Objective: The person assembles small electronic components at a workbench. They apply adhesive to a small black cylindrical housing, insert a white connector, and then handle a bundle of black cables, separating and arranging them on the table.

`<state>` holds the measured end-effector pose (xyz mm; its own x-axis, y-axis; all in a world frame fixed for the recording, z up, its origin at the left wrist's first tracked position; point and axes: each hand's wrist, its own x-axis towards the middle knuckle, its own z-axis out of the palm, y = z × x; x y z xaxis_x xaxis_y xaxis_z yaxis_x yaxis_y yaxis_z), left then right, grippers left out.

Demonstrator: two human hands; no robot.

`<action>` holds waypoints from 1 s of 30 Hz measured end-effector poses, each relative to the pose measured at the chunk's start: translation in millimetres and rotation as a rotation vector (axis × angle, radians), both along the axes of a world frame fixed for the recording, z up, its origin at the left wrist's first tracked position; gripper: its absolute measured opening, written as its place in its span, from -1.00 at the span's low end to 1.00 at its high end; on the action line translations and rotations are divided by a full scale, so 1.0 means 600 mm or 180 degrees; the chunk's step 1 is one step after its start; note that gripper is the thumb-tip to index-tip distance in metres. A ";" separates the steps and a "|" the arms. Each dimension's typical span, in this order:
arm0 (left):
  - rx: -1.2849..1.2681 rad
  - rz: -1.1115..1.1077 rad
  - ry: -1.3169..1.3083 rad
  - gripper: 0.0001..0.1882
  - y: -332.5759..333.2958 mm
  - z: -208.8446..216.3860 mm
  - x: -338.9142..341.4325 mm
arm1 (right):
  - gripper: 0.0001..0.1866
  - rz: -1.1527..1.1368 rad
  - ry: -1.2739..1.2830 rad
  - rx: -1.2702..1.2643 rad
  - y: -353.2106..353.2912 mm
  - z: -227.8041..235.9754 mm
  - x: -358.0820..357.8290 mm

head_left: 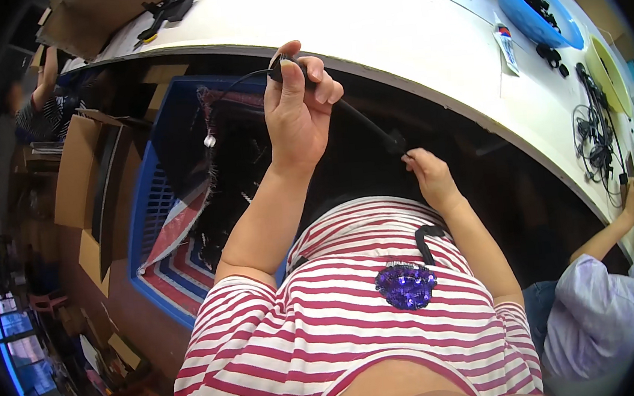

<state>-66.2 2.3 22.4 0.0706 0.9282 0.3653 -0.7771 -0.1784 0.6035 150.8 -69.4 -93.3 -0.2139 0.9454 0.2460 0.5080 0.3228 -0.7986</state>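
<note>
My left hand (296,109) is raised in front of the white table's edge (428,90), fingers closed around a black cable (359,119). The cable runs down to the right into my right hand (428,175), which pinches its lower part just above my striped shirt. A thin stretch of the cable arcs left from my left hand and ends in a small white tip (209,140) hanging over a blue plastic crate (153,205).
Open cardboard boxes (79,189) stand left of the crate. On the table are a blue bowl of black parts (534,2), a yellow bowl (611,70) and a tangle of black cables (594,136). A person in a pale shirt (605,301) works at my right; another sits far left (41,109).
</note>
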 end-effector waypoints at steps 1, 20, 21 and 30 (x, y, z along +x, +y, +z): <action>0.0083 0.0065 0.0045 -0.58 0.000 0.009 -0.006 | -0.89 0.0102 -0.0071 -0.0066 0.002 -0.018 0.000; 0.0119 -0.0732 0.1569 -0.65 -0.048 -0.051 0.076 | -0.71 -0.0258 0.0042 0.1402 0.018 0.189 -0.003; 0.0093 -0.0724 0.1801 -0.65 -0.059 -0.054 0.089 | -0.71 -0.0296 -0.0100 0.1566 0.018 0.205 -0.004; 0.0309 -0.1291 0.2028 -0.79 -0.070 -0.132 0.133 | -0.90 -0.0009 -0.0148 0.1084 0.014 0.167 0.011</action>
<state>13.5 -39.9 -56.6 0.6240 0.7503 0.2183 -0.2996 -0.0284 0.9536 157.4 -60.9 7.1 -0.2299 0.8112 0.5377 0.5427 0.5655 -0.6210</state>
